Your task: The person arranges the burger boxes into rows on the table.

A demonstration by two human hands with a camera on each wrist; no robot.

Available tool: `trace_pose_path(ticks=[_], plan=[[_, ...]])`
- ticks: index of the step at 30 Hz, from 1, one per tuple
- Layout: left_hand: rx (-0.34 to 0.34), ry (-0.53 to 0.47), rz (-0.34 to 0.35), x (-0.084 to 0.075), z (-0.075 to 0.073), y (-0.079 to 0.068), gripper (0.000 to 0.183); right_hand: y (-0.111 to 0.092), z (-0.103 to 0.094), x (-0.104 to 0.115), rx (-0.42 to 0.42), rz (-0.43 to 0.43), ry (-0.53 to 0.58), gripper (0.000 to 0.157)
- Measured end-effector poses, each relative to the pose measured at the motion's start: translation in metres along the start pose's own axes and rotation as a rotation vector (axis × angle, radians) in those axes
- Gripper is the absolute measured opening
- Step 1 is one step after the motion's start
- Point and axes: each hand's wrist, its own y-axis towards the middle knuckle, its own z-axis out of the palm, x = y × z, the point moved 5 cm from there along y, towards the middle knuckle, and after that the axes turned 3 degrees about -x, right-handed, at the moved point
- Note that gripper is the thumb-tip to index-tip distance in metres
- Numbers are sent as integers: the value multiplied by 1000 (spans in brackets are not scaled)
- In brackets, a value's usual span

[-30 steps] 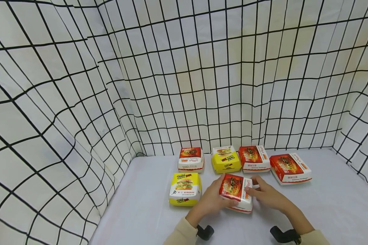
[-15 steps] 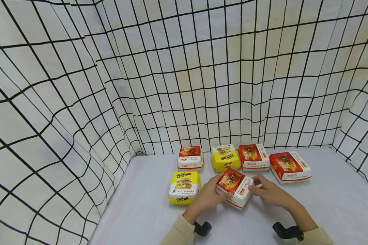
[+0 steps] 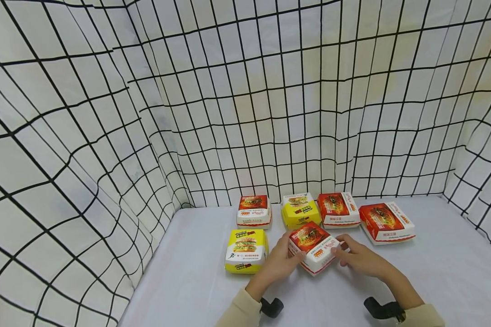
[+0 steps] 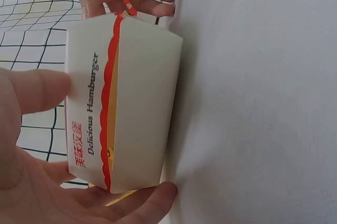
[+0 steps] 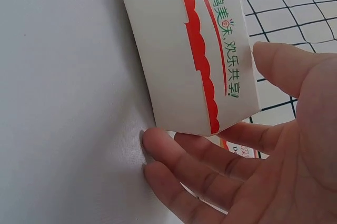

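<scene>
A red-and-white hamburger box (image 3: 314, 247) sits turned at an angle between the two hands. My left hand (image 3: 279, 260) grips its left side, with the thumb at its upper edge and the fingers curling along the far side. At the right corner my right hand (image 3: 358, 258) holds the box between thumb and fingers. In the left wrist view the box's white side (image 4: 121, 103) carries the words "Delicious Hamburger", and a narrow gap shows under the red scalloped edge. The right wrist view shows another white side (image 5: 195, 50) with green lettering. Its base is close to the white tabletop.
A yellow hamburger box (image 3: 246, 251) stands left of the left hand. Behind are a red-and-white box (image 3: 254, 212), a yellow one (image 3: 300, 210) and two more red-and-white boxes (image 3: 338, 210). White walls with black grid lines (image 3: 270, 113) enclose the white table (image 3: 180, 272).
Between the hands, the box has turned so that its right-hand edge swings away from me, and it has shifted slightly left and away. Both hands keep their hold. The other boxes stay put.
</scene>
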Motion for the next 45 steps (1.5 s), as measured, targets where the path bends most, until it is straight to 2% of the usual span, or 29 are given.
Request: trace_pose_path(ticks=[8,18,33,40,45], plan=[[-71,-45,5,0,-2,2,71,0,3,0,6,1,-2,58],[-90,-64,17,2,-5,4,72,1,10,6,23,9,14,56],[-122,-67,-7,3,-6,2,73,-1,16,10,54,4,23,59],[-117,-56,-33,4,-3,4,78,0,7,7,-16,11,15,59],[-122,-37,-64,5,-2,3,80,3,9,8,-49,-19,38,56]])
